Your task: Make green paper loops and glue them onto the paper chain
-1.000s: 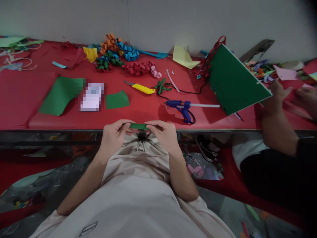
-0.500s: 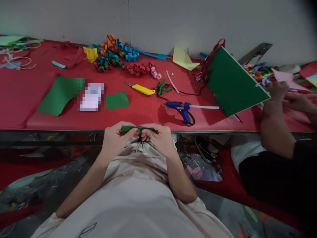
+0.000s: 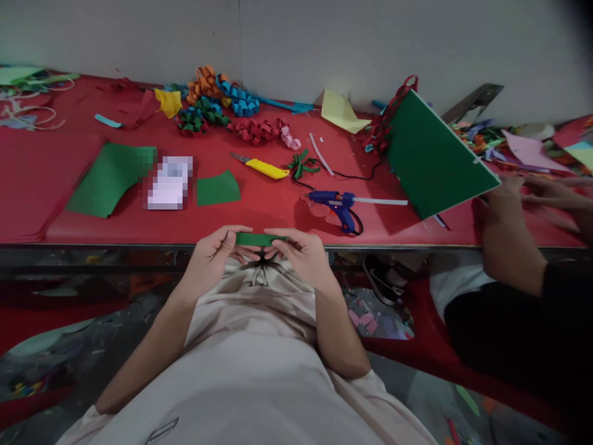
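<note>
A narrow green paper strip [image 3: 254,239] is stretched between my two hands, just in front of the table edge. My left hand [image 3: 215,250] pinches its left end, thumb on top. The right end is gripped by the fingers of my right hand [image 3: 301,252]. Beyond them on the red table [image 3: 273,213] lies a small green paper piece [image 3: 218,188]. A blue glue gun [image 3: 336,204] with a white glue stick in it rests to the right. Behind it are a yellow utility knife [image 3: 266,167] and a small bundle of green strips [image 3: 303,164].
Curled paper garlands [image 3: 252,128] lie near the wall. To the left are a blurred-out phone-like item [image 3: 169,182], a larger green sheet [image 3: 111,179] and red sheets [image 3: 41,185]. A green board [image 3: 440,154] leans at the right, by a co-worker's hands [image 3: 546,193].
The strip now shows flatter and wider between my hands, and my left thumb has drawn back toward its left end. The co-worker's hands have shifted slightly.
</note>
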Demonstrator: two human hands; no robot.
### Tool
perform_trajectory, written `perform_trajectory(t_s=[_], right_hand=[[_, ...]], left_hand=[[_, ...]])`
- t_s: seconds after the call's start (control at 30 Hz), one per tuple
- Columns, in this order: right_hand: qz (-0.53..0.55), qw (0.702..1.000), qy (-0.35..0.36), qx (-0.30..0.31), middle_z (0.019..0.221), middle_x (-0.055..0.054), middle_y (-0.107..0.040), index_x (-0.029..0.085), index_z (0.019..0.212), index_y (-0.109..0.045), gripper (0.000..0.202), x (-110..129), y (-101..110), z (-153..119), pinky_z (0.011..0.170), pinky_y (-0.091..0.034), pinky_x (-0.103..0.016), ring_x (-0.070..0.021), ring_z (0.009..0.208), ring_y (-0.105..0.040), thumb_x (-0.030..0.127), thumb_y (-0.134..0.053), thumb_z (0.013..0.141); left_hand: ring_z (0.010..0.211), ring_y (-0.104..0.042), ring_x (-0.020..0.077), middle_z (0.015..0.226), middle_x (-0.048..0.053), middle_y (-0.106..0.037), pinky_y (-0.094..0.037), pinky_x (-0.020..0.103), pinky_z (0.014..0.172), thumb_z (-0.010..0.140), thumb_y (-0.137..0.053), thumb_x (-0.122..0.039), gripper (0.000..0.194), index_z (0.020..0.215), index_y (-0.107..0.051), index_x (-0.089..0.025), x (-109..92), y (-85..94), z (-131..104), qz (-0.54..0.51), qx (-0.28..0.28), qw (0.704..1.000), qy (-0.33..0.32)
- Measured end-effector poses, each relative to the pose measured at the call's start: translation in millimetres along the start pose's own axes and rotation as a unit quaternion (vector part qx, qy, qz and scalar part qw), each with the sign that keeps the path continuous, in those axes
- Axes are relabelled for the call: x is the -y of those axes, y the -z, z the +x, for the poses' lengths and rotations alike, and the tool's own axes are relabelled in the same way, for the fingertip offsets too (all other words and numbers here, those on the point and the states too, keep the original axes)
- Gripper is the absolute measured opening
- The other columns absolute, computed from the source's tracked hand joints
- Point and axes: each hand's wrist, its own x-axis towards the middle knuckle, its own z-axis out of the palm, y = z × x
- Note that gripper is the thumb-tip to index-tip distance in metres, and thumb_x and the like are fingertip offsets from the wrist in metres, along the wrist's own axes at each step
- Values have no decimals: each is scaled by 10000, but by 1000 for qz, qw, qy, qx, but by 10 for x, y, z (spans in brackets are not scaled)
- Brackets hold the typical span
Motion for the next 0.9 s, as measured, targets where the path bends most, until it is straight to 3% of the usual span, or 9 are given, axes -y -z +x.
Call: perform_trajectory(t_s=[0.13, 0.23, 0.37, 0.53, 0.67, 0.9], right_hand=[[-19, 1000, 7, -12, 845, -33, -809, 230, 1182, -771, 321, -13, 21, -4, 736, -615, -274, -171, 781, -780, 387, -723, 906], [-67, 998, 17, -5, 953, -37, -817, 253, 1185, -776, 356, -6, 35, -13, 810, -615, -292, -179, 836, -776, 367, -794, 848], [-39, 999, 19, -3, 922, -29, -808, 246, 1192, -766, 323, -12, 32, -21, 766, -615, -279, -162, 777, -770, 340, -754, 884], [3, 1000, 15, 3, 832, -27, -797, 234, 1192, -762, 291, -35, 27, -19, 683, -595, -240, -142, 741, -769, 370, -656, 958], [7, 1000, 7, -14, 803, -40, -797, 213, 1165, -774, 315, -42, 35, -15, 598, -560, -222, -134, 674, -758, 411, -623, 973], [-63, 998, 2, 5, 905, -32, -811, 261, 1202, -763, 393, -53, 55, -25, 805, -609, -306, -186, 834, -772, 406, -804, 839]], left_hand=[[761, -784, 210, 848, 69, -789, -629, 274, 671, 984, -596, -513, 391, 1175, -683, -184, 32, 8, -3, 68, -39, 996, -38], [720, -773, 192, 795, 47, -779, -622, 255, 653, 975, -622, -483, 364, 1166, -677, -178, 38, -18, 1, 77, -42, 996, -27], [667, -764, 185, 761, 31, -768, -609, 233, 602, 901, -733, -445, 357, 1122, -669, -172, 33, -49, 4, 55, -46, 997, -11], [708, -780, 196, 799, 56, -779, -629, 261, 638, 996, -581, -496, 368, 1127, -682, -168, 43, -20, 17, 44, -32, 998, -30], [692, -772, 173, 780, 43, -776, -613, 237, 638, 1002, -586, -466, 330, 1113, -689, -172, 65, -7, 20, 63, -62, 995, -46], [666, -748, 154, 748, 20, -764, -591, 222, 634, 916, -717, -395, 287, 1103, -697, -178, 91, -3, -25, 75, -83, 993, -33]])
